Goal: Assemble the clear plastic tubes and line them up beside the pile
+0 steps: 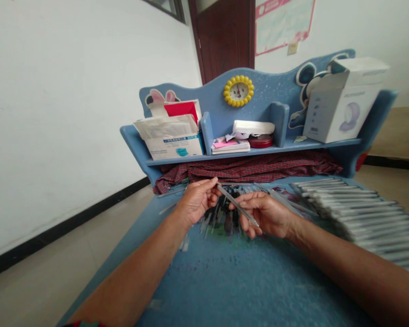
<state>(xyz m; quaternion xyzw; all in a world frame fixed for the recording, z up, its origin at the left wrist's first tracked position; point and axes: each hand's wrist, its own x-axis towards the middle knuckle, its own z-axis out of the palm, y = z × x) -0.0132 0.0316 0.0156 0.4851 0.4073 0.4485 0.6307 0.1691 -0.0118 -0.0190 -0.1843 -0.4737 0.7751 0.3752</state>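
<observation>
Clear tube [228, 195] held up in front of the blue shelf [263, 102], near its middle, one piece in work; left hand [198, 200] pinches the end nearer the shelf, thumb to finger, right hand [267, 212] holds it toward the other end, both grips narrow; loose thin pieces [207, 222] lie beneath, in front of the shelf's middle, probably what's left; big row of similar tubes [364, 220] before the shelf's right end looks done, too blurred to confirm

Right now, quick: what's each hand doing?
Left hand: closed, pinching one end of the tube.
Right hand: closed, fingers holding the same tube farther along.
</observation>
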